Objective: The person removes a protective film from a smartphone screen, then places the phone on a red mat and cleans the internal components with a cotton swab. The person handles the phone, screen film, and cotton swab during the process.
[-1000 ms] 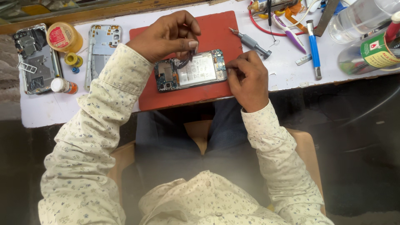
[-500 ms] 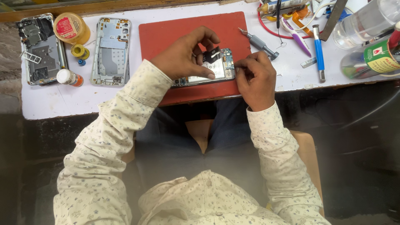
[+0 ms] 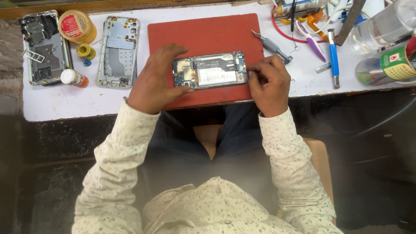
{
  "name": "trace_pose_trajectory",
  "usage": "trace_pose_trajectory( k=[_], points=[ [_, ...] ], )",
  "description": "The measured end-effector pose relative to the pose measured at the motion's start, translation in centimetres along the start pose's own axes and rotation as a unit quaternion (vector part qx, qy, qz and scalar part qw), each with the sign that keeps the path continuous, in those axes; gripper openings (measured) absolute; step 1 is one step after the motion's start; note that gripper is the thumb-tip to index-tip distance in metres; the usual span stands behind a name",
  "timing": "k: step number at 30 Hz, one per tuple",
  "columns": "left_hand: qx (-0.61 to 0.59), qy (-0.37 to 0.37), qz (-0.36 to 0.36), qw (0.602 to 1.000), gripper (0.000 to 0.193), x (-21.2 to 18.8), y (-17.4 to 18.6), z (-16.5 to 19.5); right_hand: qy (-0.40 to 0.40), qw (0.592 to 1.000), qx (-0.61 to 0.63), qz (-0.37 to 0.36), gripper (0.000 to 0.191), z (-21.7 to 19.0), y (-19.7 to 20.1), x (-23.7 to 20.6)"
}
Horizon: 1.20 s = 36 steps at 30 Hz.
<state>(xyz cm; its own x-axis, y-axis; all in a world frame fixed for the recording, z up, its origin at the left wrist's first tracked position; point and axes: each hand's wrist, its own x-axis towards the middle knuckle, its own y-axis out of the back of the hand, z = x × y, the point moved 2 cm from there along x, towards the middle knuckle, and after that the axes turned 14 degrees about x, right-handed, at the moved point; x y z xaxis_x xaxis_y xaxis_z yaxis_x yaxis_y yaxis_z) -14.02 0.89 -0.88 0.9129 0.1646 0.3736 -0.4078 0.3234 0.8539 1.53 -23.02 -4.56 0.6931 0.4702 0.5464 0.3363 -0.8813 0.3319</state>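
Note:
An opened phone [image 3: 211, 69] with its circuit board and battery exposed lies lengthwise on a red work mat [image 3: 203, 37]. My left hand [image 3: 154, 80] clasps the phone's left end, thumb along its near edge and fingers at the far side. My right hand [image 3: 269, 82] is closed at the phone's right end, fingertips pinched against its corner. Whether a small tool sits in those fingers is hidden.
On the white bench left of the mat lie a bare phone frame [image 3: 118, 52], a second phone body [image 3: 43, 47], a yellow round tin [image 3: 77, 26] and a small bottle [image 3: 73, 78]. To the right are a grey screwdriver [image 3: 273, 45], a blue tool [image 3: 333, 58], cables and clear bottles [image 3: 381, 30].
My left hand came off the top of the phone and slid to its left end, uncovering the board. The phone now lies flat and level; my right hand stays at its right end.

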Motion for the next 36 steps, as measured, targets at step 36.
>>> trace_pose_trajectory(
  k=[36],
  points=[
    [-0.08, 0.054, 0.075, 0.992, 0.088, -1.8, -3.1, -0.7, -0.038, 0.886, -0.088, -0.453, 0.016, -1.6, -10.2, 10.4]
  ],
)
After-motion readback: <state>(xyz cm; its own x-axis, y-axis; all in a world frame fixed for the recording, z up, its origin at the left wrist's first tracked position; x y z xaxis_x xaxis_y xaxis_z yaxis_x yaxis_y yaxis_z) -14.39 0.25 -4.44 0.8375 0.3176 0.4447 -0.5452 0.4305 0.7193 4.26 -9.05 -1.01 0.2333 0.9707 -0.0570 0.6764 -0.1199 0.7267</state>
